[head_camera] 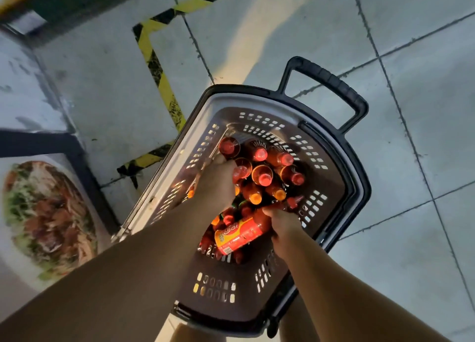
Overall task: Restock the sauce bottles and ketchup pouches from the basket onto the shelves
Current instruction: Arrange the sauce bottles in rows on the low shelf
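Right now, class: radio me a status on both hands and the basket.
Left hand down among upright sauce bottles, grip unclear. Right hand gripping lying bottle. Basket on floor, still loaded. Nothing blocking.

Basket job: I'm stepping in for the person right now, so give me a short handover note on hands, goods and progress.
Left hand: down in the basket, fingers curled among the upright sauce bottles; what it grips is hidden.
Right hand: grips a lying bottle with a yellow and red label.
Goods: all visible bottles are inside the basket, which stands on the tiled floor. No pouches can be made out.
Done: nothing visibly shelved; no shelves in view.
Left: lift bottles out and shelve them.
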A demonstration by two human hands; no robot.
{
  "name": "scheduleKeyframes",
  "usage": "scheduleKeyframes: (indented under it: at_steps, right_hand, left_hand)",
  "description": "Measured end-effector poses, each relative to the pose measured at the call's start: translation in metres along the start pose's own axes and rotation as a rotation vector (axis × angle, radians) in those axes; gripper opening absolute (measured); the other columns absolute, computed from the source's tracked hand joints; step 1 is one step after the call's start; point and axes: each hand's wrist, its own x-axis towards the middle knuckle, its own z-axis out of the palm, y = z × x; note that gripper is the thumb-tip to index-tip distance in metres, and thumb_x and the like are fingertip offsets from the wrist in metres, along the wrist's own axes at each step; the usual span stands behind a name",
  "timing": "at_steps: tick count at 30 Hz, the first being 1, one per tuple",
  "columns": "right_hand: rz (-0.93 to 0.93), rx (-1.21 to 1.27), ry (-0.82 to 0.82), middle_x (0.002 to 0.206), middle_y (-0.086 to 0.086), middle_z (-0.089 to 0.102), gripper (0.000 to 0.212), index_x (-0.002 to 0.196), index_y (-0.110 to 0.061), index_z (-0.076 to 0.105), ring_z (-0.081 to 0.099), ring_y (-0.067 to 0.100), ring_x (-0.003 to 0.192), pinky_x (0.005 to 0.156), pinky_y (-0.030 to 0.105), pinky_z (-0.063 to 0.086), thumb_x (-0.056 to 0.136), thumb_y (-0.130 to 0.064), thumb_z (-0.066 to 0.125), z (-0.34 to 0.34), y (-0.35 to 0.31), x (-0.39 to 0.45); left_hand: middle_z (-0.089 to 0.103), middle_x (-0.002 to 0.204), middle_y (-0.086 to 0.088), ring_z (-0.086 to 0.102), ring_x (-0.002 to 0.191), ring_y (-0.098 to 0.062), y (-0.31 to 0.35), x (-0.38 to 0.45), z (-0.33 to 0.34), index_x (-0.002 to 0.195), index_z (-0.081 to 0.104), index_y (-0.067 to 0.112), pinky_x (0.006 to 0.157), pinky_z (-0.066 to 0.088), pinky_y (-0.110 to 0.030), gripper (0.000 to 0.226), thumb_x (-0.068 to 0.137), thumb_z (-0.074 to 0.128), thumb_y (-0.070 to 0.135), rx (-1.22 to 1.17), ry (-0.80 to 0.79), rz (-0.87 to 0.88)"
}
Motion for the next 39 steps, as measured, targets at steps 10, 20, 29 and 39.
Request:
scheduleKeyframes:
  at_steps: [10,20,29,39]
  right_hand:
    - [-0.246,0.035,0.135,0.127,0.003,0.067,0.064,0.138,-0.026,0.058,0.062,0.03,0.121,0.101,0.053,0.055,0.08,-0.022,0.087,0.02,0.012,-0.023]
    - [-0.716,-0.172,0.173,0.095,-0.014,0.075,0.038,0.107,-0.029,0.066,0.069,0.002,0.089,0.076,0.024,0.054,0.079,-0.011,0.085,-0.056,0.052,-0.177]
    - [-0.948,-0.243,0.152,0.097,-0.007,0.075,0.04,0.104,-0.025,0.068,0.066,-0.003,0.09,0.067,0.005,0.048,0.079,0.002,0.083,-0.127,0.118,-0.312]
    - [-1.165,-0.266,-0.023,0.106,-0.011,0.075,0.035,0.113,-0.026,0.07,0.067,-0.001,0.095,0.068,0.006,0.05,0.087,-0.003,0.078,-0.2,0.207,-0.379]
  left_hand:
    - [0.064,0.107,0.01,0.064,0.094,-0.014,-0.029,-0.087,-0.011,0.12,0.048,0.03,0.074,0.05,-0.032,0.043,0.089,0.074,0.015,-0.094,-0.062,0.189]
    - [0.075,0.105,0.011,0.071,0.096,-0.011,-0.074,-0.186,-0.067,0.12,0.073,0.033,0.089,0.058,-0.032,0.045,0.079,0.087,0.019,-0.509,0.078,-0.106]
    - [0.075,0.105,0.015,0.07,0.1,-0.005,-0.048,-0.338,-0.102,0.114,0.075,0.037,0.09,0.059,-0.032,0.04,0.08,0.088,0.02,-0.871,0.292,-0.202]
    - [0.077,0.104,0.017,0.073,0.101,-0.01,0.005,-0.534,-0.087,0.109,0.077,0.039,0.091,0.059,-0.033,0.041,0.079,0.088,0.013,-1.063,0.525,-0.184]
